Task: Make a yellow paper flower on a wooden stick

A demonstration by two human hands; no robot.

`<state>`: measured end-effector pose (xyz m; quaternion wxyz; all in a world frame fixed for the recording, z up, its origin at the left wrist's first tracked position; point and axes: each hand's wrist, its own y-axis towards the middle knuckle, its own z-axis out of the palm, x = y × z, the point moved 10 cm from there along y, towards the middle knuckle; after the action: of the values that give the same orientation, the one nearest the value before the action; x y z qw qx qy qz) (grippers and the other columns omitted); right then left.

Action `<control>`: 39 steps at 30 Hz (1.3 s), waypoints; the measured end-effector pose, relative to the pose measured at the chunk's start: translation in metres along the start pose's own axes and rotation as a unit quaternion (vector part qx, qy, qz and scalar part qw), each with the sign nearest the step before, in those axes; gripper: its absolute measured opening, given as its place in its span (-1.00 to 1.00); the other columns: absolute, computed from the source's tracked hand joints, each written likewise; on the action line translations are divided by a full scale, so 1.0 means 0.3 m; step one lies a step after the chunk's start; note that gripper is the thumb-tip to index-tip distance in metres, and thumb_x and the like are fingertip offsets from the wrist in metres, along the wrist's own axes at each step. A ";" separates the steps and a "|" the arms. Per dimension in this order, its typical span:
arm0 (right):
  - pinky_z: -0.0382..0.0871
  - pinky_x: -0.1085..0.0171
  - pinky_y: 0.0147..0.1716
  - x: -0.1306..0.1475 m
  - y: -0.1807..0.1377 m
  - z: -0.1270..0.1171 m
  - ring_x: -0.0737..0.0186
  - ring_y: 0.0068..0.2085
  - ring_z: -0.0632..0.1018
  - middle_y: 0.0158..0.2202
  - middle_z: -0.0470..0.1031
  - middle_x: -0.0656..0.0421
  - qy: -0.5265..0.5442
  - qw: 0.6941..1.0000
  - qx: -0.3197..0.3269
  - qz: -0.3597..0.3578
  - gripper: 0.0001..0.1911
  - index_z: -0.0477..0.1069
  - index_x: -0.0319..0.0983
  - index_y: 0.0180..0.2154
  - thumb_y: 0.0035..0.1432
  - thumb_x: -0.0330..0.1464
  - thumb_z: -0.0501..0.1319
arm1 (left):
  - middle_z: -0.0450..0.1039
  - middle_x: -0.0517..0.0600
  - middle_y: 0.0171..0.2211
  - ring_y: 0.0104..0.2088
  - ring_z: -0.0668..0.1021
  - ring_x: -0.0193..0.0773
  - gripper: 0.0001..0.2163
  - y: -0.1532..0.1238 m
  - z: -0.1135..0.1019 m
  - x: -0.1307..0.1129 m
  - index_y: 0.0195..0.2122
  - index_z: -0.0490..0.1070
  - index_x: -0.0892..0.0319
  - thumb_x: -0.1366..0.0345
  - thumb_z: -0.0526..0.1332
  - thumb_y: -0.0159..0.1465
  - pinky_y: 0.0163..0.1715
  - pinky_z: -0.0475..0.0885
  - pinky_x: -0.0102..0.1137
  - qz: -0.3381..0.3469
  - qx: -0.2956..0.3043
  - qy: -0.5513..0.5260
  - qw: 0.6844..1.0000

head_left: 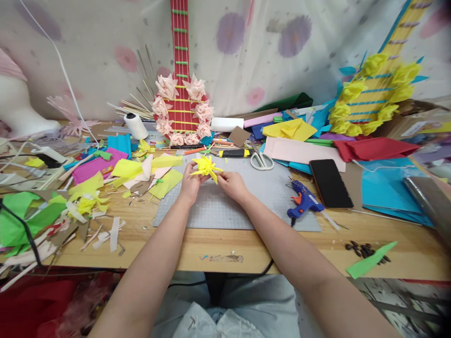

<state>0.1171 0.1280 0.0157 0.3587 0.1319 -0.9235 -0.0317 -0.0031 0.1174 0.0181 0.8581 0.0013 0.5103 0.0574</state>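
Over the grey cutting mat (232, 216) I hold a yellow paper flower (205, 166) with pointed petals. My left hand (190, 183) grips it from the left, its fingers partly hidden behind the petals. On the other side, my right hand (232, 185) pinches a petal tip at the flower's right edge. Beyond the hands lie grey-handled scissors (262, 160) and a yellow-and-black utility knife (235, 153). A blue hot glue gun (303, 199) rests on the mat's right side.
Paper scraps (88, 202) cover the left of the table. A red paper guitar (181, 110) with pink flowers stands at the back, a yellow one (369, 94) at the right. A phone (331, 183), blue paper (391, 188) and dark seed-like pieces (364, 249) lie on the right.
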 end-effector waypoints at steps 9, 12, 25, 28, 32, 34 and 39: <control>0.13 0.41 -0.50 -0.012 0.011 0.047 0.43 -0.57 0.28 -0.67 0.28 0.27 0.150 0.986 0.079 0.005 -0.58 0.53 -0.25 -0.41 0.09 -0.16 -0.02 | 0.50 -0.02 -0.41 -0.26 0.55 -0.18 -0.50 0.006 -0.015 0.011 -0.19 0.14 0.14 0.32 0.34 -0.13 -0.23 0.43 -0.22 0.017 -0.001 0.055 0.998; 0.11 0.42 -0.53 -0.010 0.008 0.061 0.45 -0.60 0.21 -0.70 0.18 0.30 0.178 0.978 0.107 0.008 -0.55 0.53 -0.27 -0.39 0.08 -0.14 -0.03 | 0.50 -0.01 -0.39 -0.27 0.55 -0.20 -0.55 0.006 -0.020 0.016 -0.20 0.16 0.15 0.33 0.31 -0.10 -0.25 0.44 -0.24 0.006 -0.013 0.056 0.998; 0.13 0.41 -0.51 0.018 -0.010 0.072 0.44 -0.60 0.25 -0.70 0.22 0.29 0.172 0.978 0.121 -0.007 -0.53 0.49 -0.28 -0.41 0.10 -0.11 -0.05 | 0.50 0.06 -0.46 -0.33 0.56 -0.17 -0.81 -0.011 -0.054 0.035 -0.43 0.37 0.30 0.38 0.29 -0.10 -0.27 0.47 -0.24 -0.069 -0.083 0.039 0.993; 0.17 0.37 -0.48 -0.005 -0.007 0.063 0.39 -0.55 0.33 -0.63 0.33 0.25 0.102 0.990 0.092 0.022 -0.60 0.44 -0.26 -0.40 0.08 -0.12 -0.01 | 0.49 0.04 -0.52 -0.38 0.56 -0.18 -0.86 -0.015 -0.083 0.038 -0.48 0.41 0.31 0.42 0.27 -0.11 -0.29 0.48 -0.24 -0.075 -0.124 0.044 0.988; 0.24 0.31 -0.37 0.004 -0.010 -0.057 0.31 -0.36 0.39 -0.28 0.41 0.14 0.033 0.995 -0.097 -0.005 -0.55 0.30 -0.25 -0.20 -0.09 -0.10 0.18 | 0.49 0.04 -0.53 -0.43 0.56 -0.22 -0.89 -0.015 -0.113 0.044 -0.48 0.42 0.31 0.42 0.26 -0.09 -0.31 0.49 -0.26 -0.074 -0.163 0.046 0.983; 0.28 0.28 -0.30 0.029 -0.020 -0.086 0.29 -0.27 0.39 -0.17 0.36 0.07 0.053 0.987 -0.141 -0.047 -0.49 0.23 -0.26 -0.13 -0.11 -0.13 0.21 | 0.49 0.05 -0.53 -0.44 0.56 -0.22 -0.88 -0.014 -0.117 0.048 -0.49 0.42 0.31 0.41 0.28 -0.09 -0.32 0.49 -0.25 -0.073 -0.167 0.052 0.982; 0.30 0.29 -0.23 0.081 -0.020 -0.066 0.31 -0.21 0.38 -0.20 0.34 0.11 0.132 0.979 -0.104 -0.119 -0.69 0.27 -0.23 -0.25 0.00 -0.18 0.14 | 0.46 0.02 -0.57 -0.44 0.56 -0.20 -0.86 -0.019 -0.112 0.047 -0.52 0.40 0.29 0.37 0.31 -0.10 -0.37 0.48 -0.28 -0.071 -0.173 0.064 0.980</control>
<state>0.1147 0.1164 0.0453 0.4827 0.2055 -0.8376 -0.1524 -0.0252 0.1113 -0.0106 0.8129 -0.1875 0.5450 0.0836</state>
